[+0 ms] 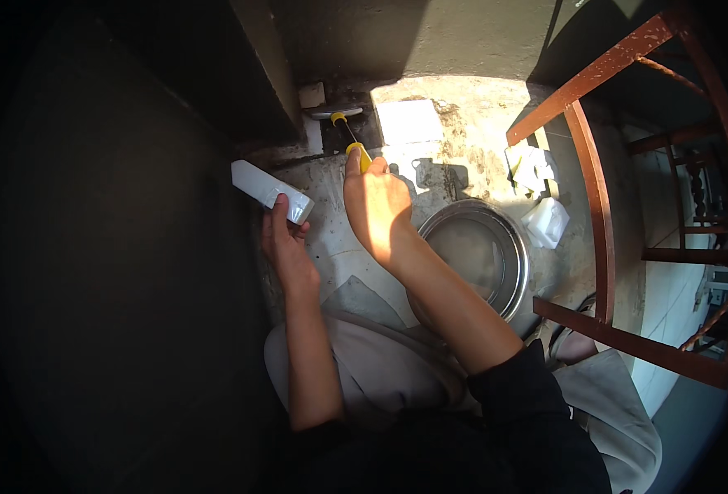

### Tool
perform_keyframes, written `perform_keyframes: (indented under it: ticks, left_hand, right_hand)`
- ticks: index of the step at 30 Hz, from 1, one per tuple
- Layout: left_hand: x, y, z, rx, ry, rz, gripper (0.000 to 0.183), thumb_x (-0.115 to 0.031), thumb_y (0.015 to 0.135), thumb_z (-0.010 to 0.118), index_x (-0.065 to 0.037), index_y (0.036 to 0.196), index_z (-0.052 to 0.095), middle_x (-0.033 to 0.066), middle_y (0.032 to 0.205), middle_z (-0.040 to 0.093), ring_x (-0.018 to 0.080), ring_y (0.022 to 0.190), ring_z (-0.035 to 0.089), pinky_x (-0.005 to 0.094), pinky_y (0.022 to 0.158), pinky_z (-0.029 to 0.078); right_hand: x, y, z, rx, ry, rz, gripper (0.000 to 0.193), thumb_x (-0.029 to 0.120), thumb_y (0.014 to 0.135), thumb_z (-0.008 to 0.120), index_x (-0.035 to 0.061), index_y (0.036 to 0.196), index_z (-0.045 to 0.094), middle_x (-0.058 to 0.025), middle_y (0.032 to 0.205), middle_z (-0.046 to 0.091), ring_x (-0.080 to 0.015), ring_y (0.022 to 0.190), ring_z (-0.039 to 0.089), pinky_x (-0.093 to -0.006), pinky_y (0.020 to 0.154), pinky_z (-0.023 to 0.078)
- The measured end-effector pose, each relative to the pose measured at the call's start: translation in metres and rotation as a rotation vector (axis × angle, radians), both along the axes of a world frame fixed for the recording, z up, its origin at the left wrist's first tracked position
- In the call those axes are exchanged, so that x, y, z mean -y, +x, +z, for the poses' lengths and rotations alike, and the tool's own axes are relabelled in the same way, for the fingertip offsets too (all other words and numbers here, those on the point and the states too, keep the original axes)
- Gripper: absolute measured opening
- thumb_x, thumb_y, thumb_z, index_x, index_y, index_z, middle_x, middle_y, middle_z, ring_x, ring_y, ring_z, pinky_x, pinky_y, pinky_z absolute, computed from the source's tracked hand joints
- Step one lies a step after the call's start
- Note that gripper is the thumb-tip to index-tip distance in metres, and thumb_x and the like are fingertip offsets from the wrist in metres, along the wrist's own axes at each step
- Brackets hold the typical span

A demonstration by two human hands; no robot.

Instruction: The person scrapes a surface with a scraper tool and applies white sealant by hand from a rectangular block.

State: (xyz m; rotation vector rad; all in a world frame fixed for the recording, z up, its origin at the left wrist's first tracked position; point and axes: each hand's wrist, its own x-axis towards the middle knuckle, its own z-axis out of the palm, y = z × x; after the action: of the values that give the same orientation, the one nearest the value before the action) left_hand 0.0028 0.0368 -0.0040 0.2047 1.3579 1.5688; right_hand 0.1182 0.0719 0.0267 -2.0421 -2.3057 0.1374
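Note:
My right hand (376, 206) is closed around the yellow and black handle of a hammer (366, 156). The hammer's metal head lies over a dark patch of floor (362, 132) beside the wall corner. In my left hand (288, 251) is a long, narrow white block (269, 189), held at its near end with the thumb on top; I cannot make out whether it is a tile strip or a box. A pale square piece like a tile (409, 122) lies on the sunlit floor, just right of the hammer head.
A round metal basin (519, 247) holding murky liquid stands under my right forearm. Crumpled white material (531, 169) and a white plastic piece (547, 222) lie beyond it. A red-brown metal frame (599, 206) rises at the right. Dark walls (265, 74) close in the left.

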Motion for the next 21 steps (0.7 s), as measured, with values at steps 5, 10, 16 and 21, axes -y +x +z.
perform_keyframes:
  ticks: [5, 10, 16, 21]
  left_hand:
    - [0.0, 0.0, 0.001, -0.002, 0.004, -0.008, 0.037, -0.033, 0.081, 0.068, -0.009, 0.107, 0.058, -0.002, 0.093, 0.056, 0.007, 0.083, 0.05, 0.0226, 0.07, 0.039]
    - [0.0, -0.003, 0.0, 0.003, 0.0, 0.004, 0.037, -0.033, 0.08, 0.068, -0.009, 0.107, 0.058, -0.0022, 0.093, 0.056, 0.0069, 0.083, 0.051, 0.0223, 0.07, 0.039]
    - [0.0, 0.0, 0.002, 0.01, 0.005, -0.007, 0.037, -0.032, 0.08, 0.069, -0.009, 0.108, 0.058, -0.002, 0.093, 0.057, 0.0068, 0.083, 0.051, 0.0223, 0.069, 0.04]
    - [0.001, -0.001, 0.002, 0.013, 0.01, 0.01, 0.037, -0.032, 0.08, 0.069, -0.009, 0.108, 0.058, -0.002, 0.093, 0.057, 0.007, 0.083, 0.051, 0.0222, 0.069, 0.04]
  right_hand:
    - [0.004, -0.001, 0.0, 0.013, -0.042, 0.031, 0.048, 0.004, 0.081, 0.055, -0.0137, 0.123, 0.04, -0.0218, 0.087, 0.055, -0.0267, 0.072, 0.063, -0.0312, 0.052, 0.054]
    - [0.0, -0.008, 0.003, 0.002, 0.011, 0.018, 0.048, 0.003, 0.082, 0.052, -0.0102, 0.126, 0.039, -0.023, 0.085, 0.055, -0.0322, 0.068, 0.064, -0.0362, 0.055, 0.054]
    - [-0.007, -0.007, 0.003, -0.039, -0.013, -0.046, 0.046, 0.003, 0.08, 0.055, -0.0102, 0.123, 0.042, -0.0243, 0.087, 0.056, -0.0313, 0.067, 0.065, -0.0346, 0.053, 0.054]
    - [0.006, -0.013, 0.004, -0.029, -0.021, -0.024, 0.041, 0.005, 0.085, 0.051, -0.0088, 0.123, 0.042, -0.0235, 0.087, 0.057, -0.0327, 0.068, 0.065, -0.0374, 0.054, 0.054]
